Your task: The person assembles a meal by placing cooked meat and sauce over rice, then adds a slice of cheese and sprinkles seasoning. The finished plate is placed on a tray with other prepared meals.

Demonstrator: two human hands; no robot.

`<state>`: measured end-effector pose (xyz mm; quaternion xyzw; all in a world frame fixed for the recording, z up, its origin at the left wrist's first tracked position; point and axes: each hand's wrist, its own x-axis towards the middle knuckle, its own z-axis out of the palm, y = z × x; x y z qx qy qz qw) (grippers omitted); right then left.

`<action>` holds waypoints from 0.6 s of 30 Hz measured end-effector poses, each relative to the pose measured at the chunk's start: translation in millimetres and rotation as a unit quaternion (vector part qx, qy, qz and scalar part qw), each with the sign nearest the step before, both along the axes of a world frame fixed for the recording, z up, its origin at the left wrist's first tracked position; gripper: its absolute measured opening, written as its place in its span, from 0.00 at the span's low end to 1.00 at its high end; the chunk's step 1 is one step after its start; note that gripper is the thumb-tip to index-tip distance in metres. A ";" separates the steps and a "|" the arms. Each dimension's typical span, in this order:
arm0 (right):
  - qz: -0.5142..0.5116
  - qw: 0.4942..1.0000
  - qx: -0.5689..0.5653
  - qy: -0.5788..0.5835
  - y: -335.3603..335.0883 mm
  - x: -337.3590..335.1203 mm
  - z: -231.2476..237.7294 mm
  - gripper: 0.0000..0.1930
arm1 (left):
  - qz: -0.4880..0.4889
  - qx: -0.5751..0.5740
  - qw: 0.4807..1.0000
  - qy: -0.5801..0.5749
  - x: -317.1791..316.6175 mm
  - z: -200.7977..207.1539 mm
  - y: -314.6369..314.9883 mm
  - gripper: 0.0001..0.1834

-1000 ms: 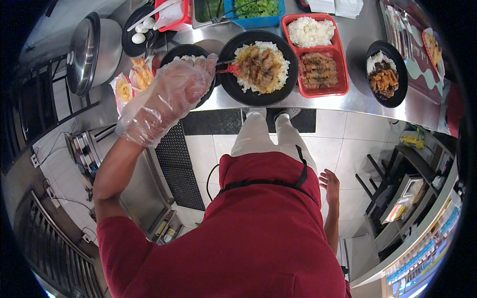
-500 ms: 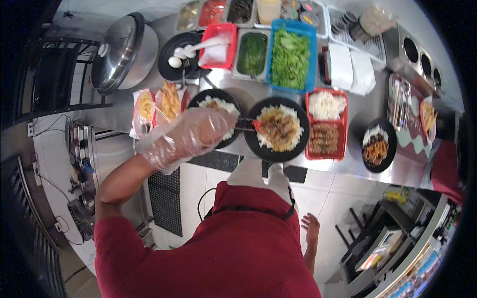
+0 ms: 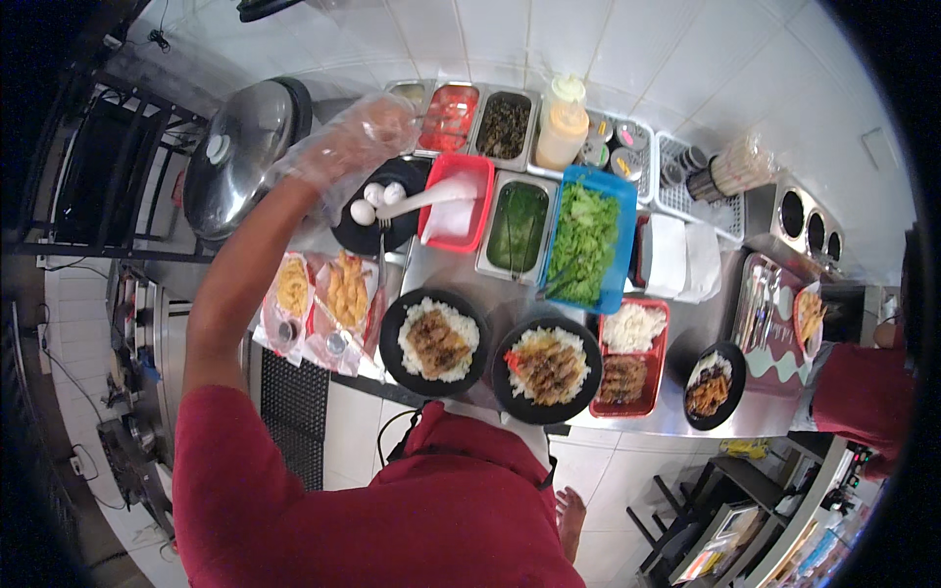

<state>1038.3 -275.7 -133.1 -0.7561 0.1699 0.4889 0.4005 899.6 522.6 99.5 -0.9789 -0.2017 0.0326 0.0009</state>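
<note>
So starting at the far left, there's a big rice cooker [image 3: 240,157] with its domed lid shut, parked off to the side. Right next to it the left hand [image 3: 353,142], in a loose clear plastic glove (makes sense around open food), is stretched up over the back of the counter. Its fingers look loosely curled and I can't see anything pinched in them; the glove blurs it, so can't say for sure. It hovers just above the black plate of eggs [image 3: 377,211], where a white ladle [image 3: 431,196] rests, handle toward the reach.

Below that, fries packs [image 3: 328,299] sit at the counter edge. Moving right, two black bowls of rice and meat [image 3: 436,343] and [image 3: 547,367] sit closest to the body, likely so toppings get added easily. Behind them is a blue tub of lettuce [image 3: 583,240], then a red tray [image 3: 632,358]. The right hand [image 3: 569,510] hangs low by the hip, empty, fingers relaxed.
</note>
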 end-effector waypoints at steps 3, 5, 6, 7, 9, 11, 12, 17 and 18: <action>-0.045 0.999 -0.017 0.009 6.8 -10.7 8.1 0.25 | -0.064 0.039 0.997 0.027 7.7 -66.0 48.1 0.09; 0.015 0.999 -0.013 -0.038 11.2 -27.5 19.8 0.24 | -0.119 0.106 0.987 -0.024 23.2 -101.5 67.2 0.07; 0.006 0.999 -0.030 -0.030 15.9 -28.1 23.2 0.24 | -0.111 0.120 0.985 -0.059 17.0 -108.9 64.9 0.07; -0.010 0.999 -0.048 -0.024 19.9 -31.9 26.9 0.24 | -0.111 0.133 0.980 -0.099 19.0 -112.3 63.4 0.07; -0.037 0.997 -0.067 -0.018 28.7 -37.1 31.0 0.22 | -0.047 0.095 0.991 -0.076 21.9 -114.4 63.7 0.09; -0.058 0.996 -0.068 -0.018 35.4 -38.9 33.8 0.19 | 0.003 0.032 0.998 -0.054 23.5 -112.0 67.6 0.11; -0.020 0.994 -0.102 -0.024 50.8 -37.6 46.2 0.19 | 0.018 -0.013 0.999 -0.041 25.4 -103.6 68.0 0.12; -0.008 0.998 -0.059 -0.024 56.4 -17.9 44.9 0.21 | 0.077 -0.207 0.954 -0.203 15.7 -72.0 44.5 0.09; -0.035 0.997 -0.059 -0.018 51.6 -13.2 38.0 0.22 | 0.074 -0.197 0.951 -0.228 12.7 -70.8 39.8 0.09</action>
